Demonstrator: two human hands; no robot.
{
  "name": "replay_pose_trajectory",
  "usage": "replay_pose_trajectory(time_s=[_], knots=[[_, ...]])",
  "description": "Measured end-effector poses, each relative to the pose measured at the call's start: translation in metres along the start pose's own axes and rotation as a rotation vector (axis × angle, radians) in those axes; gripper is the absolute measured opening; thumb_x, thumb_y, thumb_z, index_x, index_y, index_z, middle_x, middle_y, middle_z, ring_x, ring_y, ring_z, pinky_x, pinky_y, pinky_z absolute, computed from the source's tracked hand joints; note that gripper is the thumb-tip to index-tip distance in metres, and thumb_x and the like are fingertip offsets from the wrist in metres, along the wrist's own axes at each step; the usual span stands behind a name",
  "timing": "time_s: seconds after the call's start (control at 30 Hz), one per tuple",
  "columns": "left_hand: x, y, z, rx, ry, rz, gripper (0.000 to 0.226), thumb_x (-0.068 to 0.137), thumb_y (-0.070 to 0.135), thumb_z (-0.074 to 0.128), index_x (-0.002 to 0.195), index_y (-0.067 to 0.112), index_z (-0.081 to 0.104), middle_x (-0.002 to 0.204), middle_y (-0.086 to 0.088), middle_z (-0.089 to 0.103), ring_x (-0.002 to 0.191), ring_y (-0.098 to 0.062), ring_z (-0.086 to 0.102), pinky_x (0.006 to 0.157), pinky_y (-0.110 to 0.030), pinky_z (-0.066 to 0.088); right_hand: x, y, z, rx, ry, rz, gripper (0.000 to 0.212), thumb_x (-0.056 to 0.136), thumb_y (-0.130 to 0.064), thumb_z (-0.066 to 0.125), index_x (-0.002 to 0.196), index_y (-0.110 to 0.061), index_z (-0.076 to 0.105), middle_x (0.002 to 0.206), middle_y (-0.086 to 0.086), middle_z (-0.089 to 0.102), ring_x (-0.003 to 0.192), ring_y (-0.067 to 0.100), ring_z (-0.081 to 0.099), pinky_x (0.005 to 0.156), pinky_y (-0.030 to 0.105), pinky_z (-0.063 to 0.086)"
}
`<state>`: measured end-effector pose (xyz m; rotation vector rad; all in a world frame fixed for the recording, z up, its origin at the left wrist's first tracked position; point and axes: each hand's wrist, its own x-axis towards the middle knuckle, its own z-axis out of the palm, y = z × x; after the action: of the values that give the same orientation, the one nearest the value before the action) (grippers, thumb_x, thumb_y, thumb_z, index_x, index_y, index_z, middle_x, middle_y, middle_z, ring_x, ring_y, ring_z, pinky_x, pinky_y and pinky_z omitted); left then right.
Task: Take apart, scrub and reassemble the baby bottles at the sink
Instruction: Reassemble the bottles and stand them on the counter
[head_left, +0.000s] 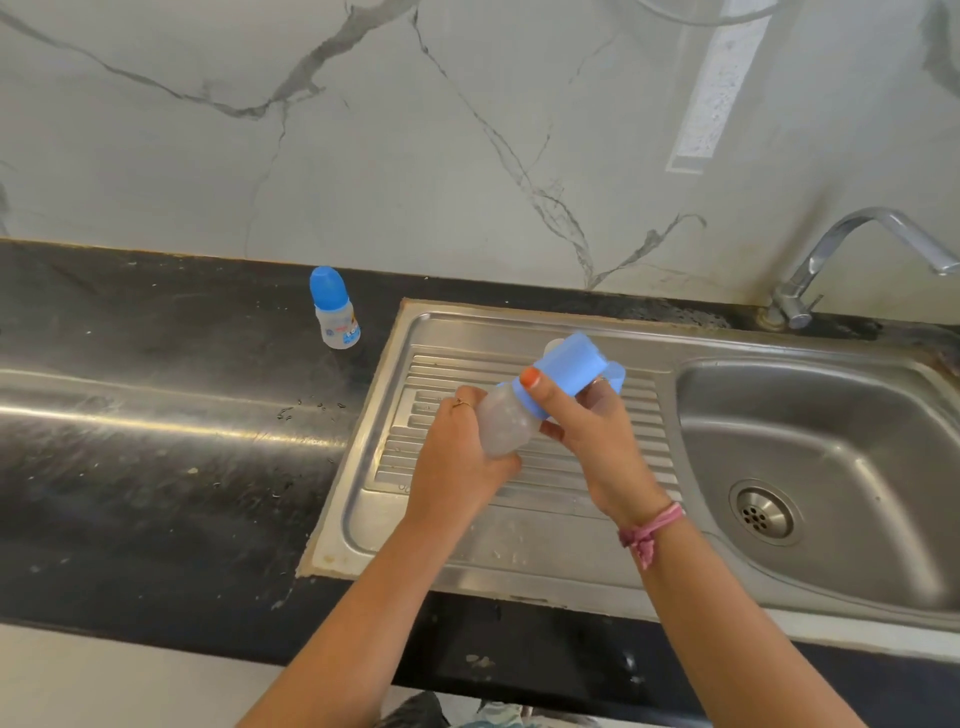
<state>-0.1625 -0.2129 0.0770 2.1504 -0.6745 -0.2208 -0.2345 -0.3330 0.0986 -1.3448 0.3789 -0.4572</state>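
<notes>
left hand (457, 457) grips clear bottle (501, 423) above sink drainboard (519, 519) | right hand (587, 421) grips its blue cap (569, 371) | 1 capped bottle (335, 306) upright left of sink

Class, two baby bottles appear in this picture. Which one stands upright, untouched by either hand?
The small capped bottle on the black counter, left of the sink. The other bottle is tilted over the draining board, gripped by both hands.
</notes>
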Motion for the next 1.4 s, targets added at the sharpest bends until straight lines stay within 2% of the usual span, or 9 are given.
replay_pose_trajectory(time_s=[0.13,0.2,0.37,0.43,0.57,0.8,0.97,1.17,1.4], knots=[[0.005,-0.024,-0.023,-0.053,-0.045,-0.008,0.056,0.065,0.019,0.079,0.111,0.022,0.048,0.099,-0.001,0.055,0.083,-0.016,0.058,0.059,-0.025,0.049,0.009,-0.001,0.01,0.045,-0.192,0.079,0.041,0.076,-0.025,0.078,0.115,-0.025,0.063,0.109,-0.002,0.072,0.106,0.019,0.067,0.088,0.034,0.056],[0.007,-0.033,-0.033,-0.076,-0.038,-0.018,0.055,0.066,0.019,0.08,0.108,0.025,0.046,0.098,0.0,0.055,0.083,-0.014,0.058,0.061,-0.025,0.051,0.012,0.003,0.03,0.045,-0.117,0.059,0.031,0.074,-0.026,0.08,0.103,-0.02,0.07,0.102,0.003,0.074,0.1,0.02,0.069,0.083,0.031,0.057],[0.009,-0.067,-0.055,-0.117,0.035,-0.058,0.049,0.069,0.019,0.078,0.104,0.027,0.045,0.097,0.005,0.052,0.083,-0.012,0.058,0.057,-0.015,0.04,0.021,0.025,0.102,-0.059,0.168,0.048,0.045,0.065,-0.048,0.083,0.089,-0.013,0.067,0.085,0.007,0.07,0.084,0.02,0.07,0.075,0.037,0.057],[0.015,-0.084,-0.067,-0.156,0.049,-0.075,0.049,0.069,0.019,0.079,0.104,0.026,0.045,0.1,0.002,0.052,0.084,-0.013,0.058,0.058,-0.016,0.041,0.027,0.032,0.121,-0.084,0.081,0.102,0.054,0.063,-0.051,0.082,0.097,-0.013,0.065,0.088,0.005,0.071,0.086,0.017,0.07,0.077,0.035,0.057],[0.031,-0.11,-0.089,-0.229,0.077,-0.115,0.054,0.072,0.029,0.083,0.107,0.024,0.042,0.105,0.0,0.052,0.083,-0.009,0.059,0.053,-0.012,0.045,0.033,0.055,0.149,-0.25,-0.158,0.198,0.056,0.072,-0.03,0.085,0.119,-0.025,0.054,0.108,-0.003,0.071,0.094,0.012,0.07,0.079,0.026,0.058],[0.049,-0.156,-0.116,-0.364,-0.013,-0.151,0.065,0.074,0.025,0.083,0.123,0.027,0.041,0.121,0.004,0.048,0.1,-0.009,0.059,0.068,-0.013,0.049,0.063,0.081,0.189,-0.367,-0.077,0.113,0.048,0.07,-0.031,0.086,0.111,-0.036,0.061,0.1,-0.013,0.07,0.09,0.002,0.067,0.069,0.018,0.056],[0.071,-0.188,-0.133,-0.233,0.076,-0.147,0.06,0.074,0.031,0.083,0.125,0.022,0.054,0.115,0.011,0.042,0.102,-0.007,0.052,0.07,-0.007,0.039,0.094,0.099,0.217,-0.579,-0.042,0.09,0.066,0.073,-0.032,0.084,0.13,-0.024,0.052,0.118,-0.006,0.063,0.105,0.012,0.061,0.093,0.032,0.053],[0.099,-0.212,-0.134,-0.204,0.132,-0.129,0.05,0.074,0.029,0.083,0.117,0.021,0.058,0.109,0.006,0.051,0.088,-0.005,0.055,0.066,-0.004,0.044,0.119,0.12,0.243,-0.638,0.027,0.072,0.065,0.077,-0.029,0.081,0.133,-0.019,0.05,0.126,0.0,0.061,0.111,0.013,0.059,0.1,0.032,0.049],[0.119,-0.223,-0.122,-0.188,0.11,-0.126,0.052,0.08,0.023,0.078,0.126,0.014,0.055,0.123,-0.005,0.056,0.109,-0.018,0.057,0.094,-0.03,0.05,0.132,0.133,0.25,-0.583,0.127,0.101,0.06,0.079,-0.028,0.08,0.131,-0.019,0.05,0.124,0.0,0.062,0.106,0.01,0.058,0.098,0.033,0.05]])
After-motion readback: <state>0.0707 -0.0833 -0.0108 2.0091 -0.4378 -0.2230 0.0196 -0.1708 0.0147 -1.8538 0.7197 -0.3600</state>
